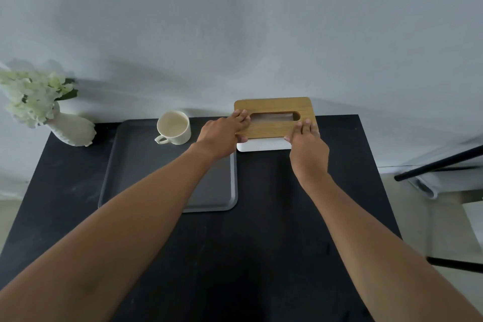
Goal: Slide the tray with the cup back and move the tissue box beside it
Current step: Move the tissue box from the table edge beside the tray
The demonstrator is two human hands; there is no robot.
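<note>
A grey tray lies on the black table, its far edge close to the wall. A cream cup stands on the tray's far right corner, handle pointing toward me. Just right of the tray sits the tissue box, white with a wooden slotted lid, against the wall. My left hand grips the box's left end, fingers over the lid. My right hand grips its right front corner, fingers resting on the lid. My left forearm crosses over the tray's right side.
A white vase with pale flowers stands at the table's far left corner beside the tray. The grey wall runs directly behind the table. A black chair frame is off the table's right edge.
</note>
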